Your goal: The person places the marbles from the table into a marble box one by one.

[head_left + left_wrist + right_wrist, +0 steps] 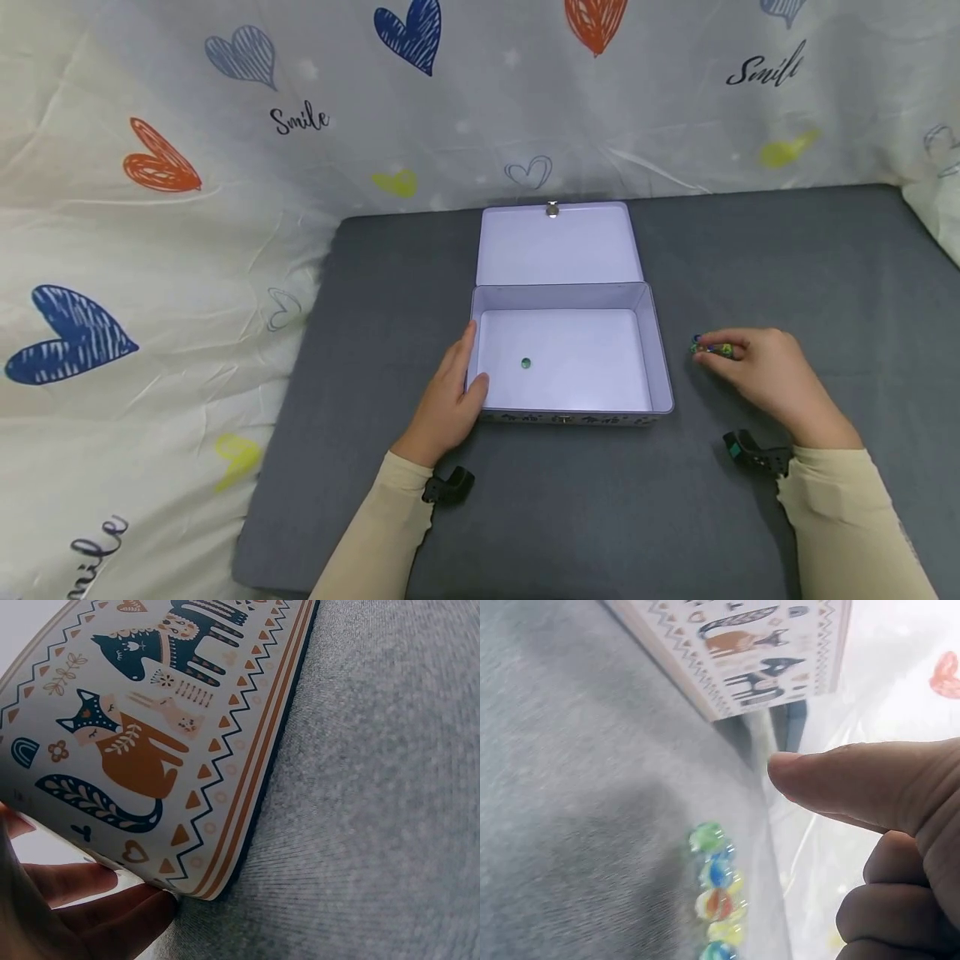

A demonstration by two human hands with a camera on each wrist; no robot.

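Note:
An open tin box [566, 400] stands on the grey cloth, its lid folded back, with one green marble [526, 363] on its floor. My left hand [446, 400] holds the box by its left wall, thumb over the rim and fingers along the outside. Up close, the left fingers [112, 907] touch the box's patterned side [142, 750]. To the right of the box, my right hand [765, 367] hovers over a row of coloured glass marbles [720, 904], partly hidden in the head view. The right thumb [840, 776] is extended, apart from the marbles; nothing shows in its grasp.
The raised lid [558, 246] lies behind the box, against the table's far side. A white cloth with printed hearts [240, 54] hangs behind and to the left of the grey table [375, 333]. Each wrist wears a black camera band [448, 486].

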